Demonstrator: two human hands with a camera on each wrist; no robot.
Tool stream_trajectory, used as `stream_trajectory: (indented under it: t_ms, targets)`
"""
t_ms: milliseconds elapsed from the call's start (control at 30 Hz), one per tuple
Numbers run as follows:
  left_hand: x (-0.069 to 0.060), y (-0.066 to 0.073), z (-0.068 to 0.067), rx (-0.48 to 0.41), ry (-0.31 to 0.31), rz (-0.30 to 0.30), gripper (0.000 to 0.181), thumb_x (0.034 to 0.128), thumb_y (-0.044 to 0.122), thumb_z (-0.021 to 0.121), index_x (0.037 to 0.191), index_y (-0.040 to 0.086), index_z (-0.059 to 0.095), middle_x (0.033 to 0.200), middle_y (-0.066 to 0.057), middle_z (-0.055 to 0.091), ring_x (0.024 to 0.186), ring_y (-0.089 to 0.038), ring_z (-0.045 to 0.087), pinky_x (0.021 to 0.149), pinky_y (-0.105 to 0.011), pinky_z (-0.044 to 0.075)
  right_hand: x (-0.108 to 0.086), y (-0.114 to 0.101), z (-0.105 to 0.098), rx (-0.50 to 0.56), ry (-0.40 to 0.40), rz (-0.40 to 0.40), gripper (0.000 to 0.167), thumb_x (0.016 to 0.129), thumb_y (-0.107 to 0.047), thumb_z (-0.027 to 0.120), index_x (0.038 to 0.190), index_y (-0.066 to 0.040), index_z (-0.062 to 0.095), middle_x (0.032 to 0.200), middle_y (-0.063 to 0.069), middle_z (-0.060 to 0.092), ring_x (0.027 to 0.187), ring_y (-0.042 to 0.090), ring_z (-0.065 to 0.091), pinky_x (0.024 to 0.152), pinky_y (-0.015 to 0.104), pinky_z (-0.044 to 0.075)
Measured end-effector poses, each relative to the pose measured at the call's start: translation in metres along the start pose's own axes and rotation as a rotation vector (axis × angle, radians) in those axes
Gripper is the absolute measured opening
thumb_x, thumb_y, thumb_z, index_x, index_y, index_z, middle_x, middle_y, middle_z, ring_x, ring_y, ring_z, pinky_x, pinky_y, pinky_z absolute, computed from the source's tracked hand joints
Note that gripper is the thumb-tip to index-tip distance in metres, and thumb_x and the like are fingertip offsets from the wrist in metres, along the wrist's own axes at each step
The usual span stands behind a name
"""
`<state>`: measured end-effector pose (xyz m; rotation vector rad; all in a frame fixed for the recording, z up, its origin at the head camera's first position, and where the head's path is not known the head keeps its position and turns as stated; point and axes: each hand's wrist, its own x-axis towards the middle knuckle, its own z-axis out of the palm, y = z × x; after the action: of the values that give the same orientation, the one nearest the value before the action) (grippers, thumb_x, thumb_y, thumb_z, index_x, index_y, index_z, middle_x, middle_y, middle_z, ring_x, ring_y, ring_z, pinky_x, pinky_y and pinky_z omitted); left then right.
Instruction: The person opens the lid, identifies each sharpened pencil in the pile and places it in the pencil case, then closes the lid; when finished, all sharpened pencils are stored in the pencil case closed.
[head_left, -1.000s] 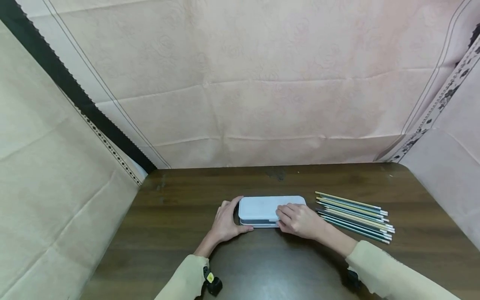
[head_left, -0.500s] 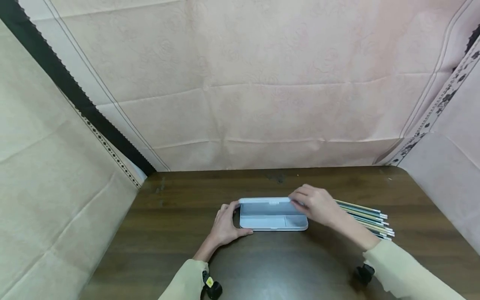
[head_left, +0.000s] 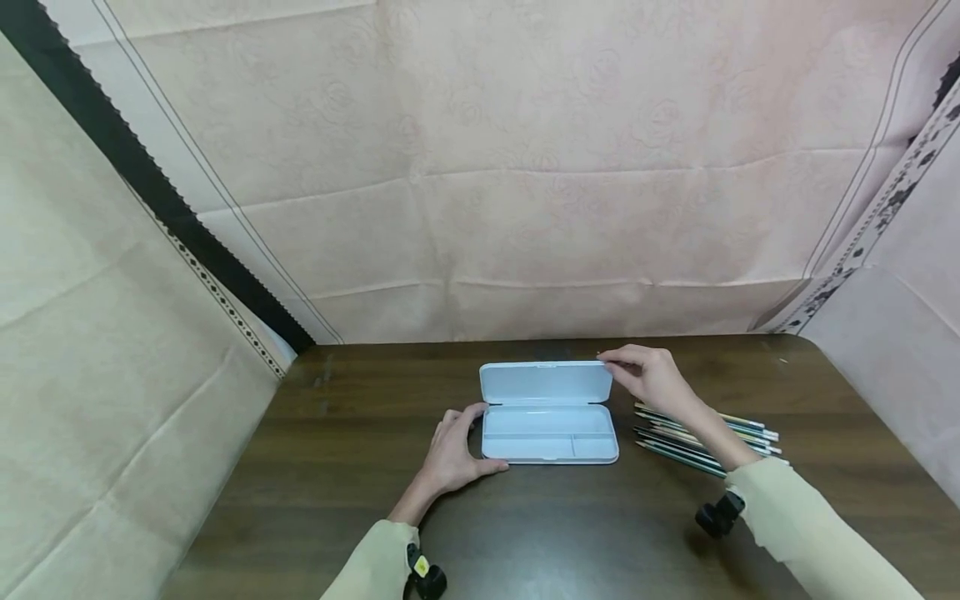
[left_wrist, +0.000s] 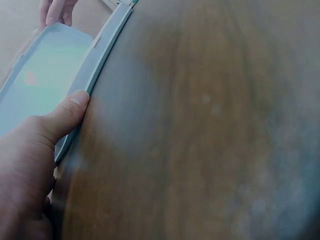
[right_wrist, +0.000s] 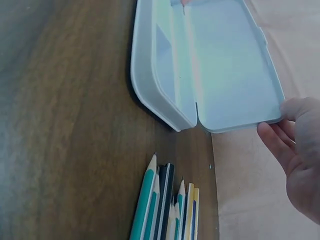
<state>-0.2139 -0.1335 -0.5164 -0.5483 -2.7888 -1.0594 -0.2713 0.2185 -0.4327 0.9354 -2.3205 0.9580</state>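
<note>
A pale blue pencil case [head_left: 525, 437] lies with its lid [head_left: 546, 382] raised and tilted back; its divided tray holds nothing. My left hand [head_left: 454, 454] grips the case's left end, thumb on the front edge and fingers at the back corner. In the left wrist view the thumb [left_wrist: 75, 105] presses the front rim. My right hand [head_left: 651, 377] pinches the lid's far right corner between thumb and fingers, as the right wrist view also shows at the lid's edge [right_wrist: 245, 65].
Several pencils [head_left: 686, 446], green, black and yellowish, lie in a bundle right of the case, partly under my right forearm. The brown wooden table [head_left: 360, 400] ends at a pale cloth backdrop [head_left: 525, 250]. A cloth side wall [head_left: 135, 375] stands at the left.
The case was closed a second ago; my right hand has lifted its lid up and back, moving from the front edge to the far right. My left hand has stayed at the left end.
</note>
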Motion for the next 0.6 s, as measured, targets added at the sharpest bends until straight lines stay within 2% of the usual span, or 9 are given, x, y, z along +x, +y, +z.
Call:
stream_trajectory:
  t_ms: [333,600]
  targets:
    - [0.000,0.000,0.002,0.011,-0.024,-0.011,0.094,0.0705,0.051,0.088,0.148,0.019,0.046,0.126,-0.004,0.056,0.107,-0.021,0.044,0.086,-0.042,0.038,-0.006,0.013,0.004,0.157,-0.087,0.302,0.031,0.091,0.008,0.067,0.121,0.001,0.070,0.112,0.018,0.070,0.081,0.024,0.062,0.068,0.023,0.053]
    - [0.001,-0.001,0.002,0.021,-0.022,-0.014,0.093,0.0711,0.051,0.088,0.148,0.019,0.046,0.129,-0.003,0.057,0.107,-0.020,0.043,0.086,-0.042,0.037,-0.009,0.022,0.012,0.236,-0.074,0.410,0.036,0.093,0.004,0.067,0.129,0.001,0.065,0.105,0.018,0.069,0.083,0.030,0.062,0.069,0.023,0.053]
